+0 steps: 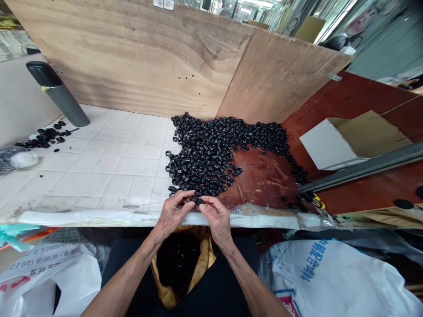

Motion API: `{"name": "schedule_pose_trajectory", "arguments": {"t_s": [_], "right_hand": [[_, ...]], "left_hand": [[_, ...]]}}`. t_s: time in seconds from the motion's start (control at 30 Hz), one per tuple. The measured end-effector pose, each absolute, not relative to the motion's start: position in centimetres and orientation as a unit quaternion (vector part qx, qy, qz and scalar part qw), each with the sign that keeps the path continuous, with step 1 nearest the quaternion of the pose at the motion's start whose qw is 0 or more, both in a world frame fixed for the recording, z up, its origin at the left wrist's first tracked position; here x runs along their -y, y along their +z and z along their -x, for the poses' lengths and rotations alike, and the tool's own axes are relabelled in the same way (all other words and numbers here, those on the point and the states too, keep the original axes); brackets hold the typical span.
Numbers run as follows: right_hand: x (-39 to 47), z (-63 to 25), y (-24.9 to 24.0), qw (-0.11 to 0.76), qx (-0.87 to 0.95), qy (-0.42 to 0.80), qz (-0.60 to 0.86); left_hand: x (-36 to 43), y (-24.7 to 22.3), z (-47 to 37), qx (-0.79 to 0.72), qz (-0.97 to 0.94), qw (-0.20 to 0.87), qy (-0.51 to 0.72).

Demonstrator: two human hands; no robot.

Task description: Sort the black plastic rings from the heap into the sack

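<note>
Small black ring-like parts lie in a wide heap on the table, against the wooden board. At the heap's near edge, my left hand pinches a small black part between thumb and fingers. My right hand grips the same part, or one touching it, from the other side; the fingertips hide the details. Both hands are just above the table's padded front edge. Below them, an open yellow sack has dark contents with a few pale specks.
A dark grey bottle stands at the left beside a smaller black pile. An open cardboard box and a metal bar are at the right. White sacks flank the lap.
</note>
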State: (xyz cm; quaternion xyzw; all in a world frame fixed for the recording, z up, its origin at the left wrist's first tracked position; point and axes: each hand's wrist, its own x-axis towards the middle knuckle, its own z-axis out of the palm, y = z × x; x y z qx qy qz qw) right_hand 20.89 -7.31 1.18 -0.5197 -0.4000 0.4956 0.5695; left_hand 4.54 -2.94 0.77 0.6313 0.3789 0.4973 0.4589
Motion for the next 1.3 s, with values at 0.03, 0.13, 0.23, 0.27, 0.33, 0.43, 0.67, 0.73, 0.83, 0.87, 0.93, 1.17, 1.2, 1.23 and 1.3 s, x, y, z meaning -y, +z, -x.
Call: {"name": "schedule_pose_trajectory", "arguments": {"t_s": [0.03, 0.13, 0.23, 0.27, 0.33, 0.43, 0.67, 0.73, 0.83, 0.87, 0.93, 1.17, 1.2, 1.23, 1.3], "right_hand": [[7.3, -20.8, 1.1, 0.572, 0.403, 0.490, 0.519], [7.3, -20.7, 1.0, 0.584, 0.430, 0.456, 0.516], [7.2, -20.9, 1.5, 0.571, 0.481, 0.423, 0.513], [7.1, -21.0, 1.6, 0.564, 0.495, 0.416, 0.514], [7.0, -21.1, 1.9, 0.558, 0.509, 0.406, 0.515], [6.9, -21.0, 1.8, 0.552, 0.497, 0.406, 0.531], [6.7, -21.0, 1.0, 0.522, 0.531, 0.357, 0.564], [6.6, -21.2, 0.8, 0.508, 0.562, 0.324, 0.567], [6.4, -21.2, 0.7, 0.486, 0.589, 0.296, 0.573], [6.4, -21.2, 0.8, 0.478, 0.591, 0.293, 0.580], [6.4, -21.0, 1.0, 0.460, 0.589, 0.292, 0.596], [7.0, -20.9, 1.2, 0.450, 0.595, 0.329, 0.579], [7.0, -21.0, 1.2, 0.449, 0.597, 0.336, 0.573], [7.0, -21.1, 1.2, 0.446, 0.599, 0.337, 0.573], [6.7, -21.2, 1.4, 0.427, 0.612, 0.314, 0.588]], "left_hand": [[2.9, 0.8, -4.5, -0.376, -0.645, 0.438, 0.500], [3.0, 0.5, -4.7, -0.375, -0.660, 0.416, 0.500], [3.2, 0.0, -4.9, -0.392, -0.634, 0.454, 0.488], [3.2, -0.1, -5.0, -0.396, -0.622, 0.471, 0.485], [3.2, -0.2, -5.0, -0.394, -0.603, 0.498, 0.483], [3.2, -0.1, -4.8, -0.380, -0.610, 0.499, 0.484], [3.2, 0.2, -4.8, -0.356, -0.605, 0.520, 0.486], [3.2, 0.2, -4.8, -0.351, -0.606, 0.521, 0.488], [3.2, 0.3, -4.8, -0.363, -0.621, 0.509, 0.472], [3.2, 0.4, -4.8, -0.369, -0.632, 0.497, 0.467], [3.1, 0.5, -4.7, -0.376, -0.655, 0.466, 0.461], [2.8, 0.2, -4.6, -0.361, -0.656, 0.457, 0.480], [2.8, 0.0, -4.6, -0.357, -0.653, 0.464, 0.480], [2.8, -0.2, -4.5, -0.352, -0.651, 0.471, 0.479], [2.9, -0.4, -4.5, -0.346, -0.650, 0.481, 0.476]]}}
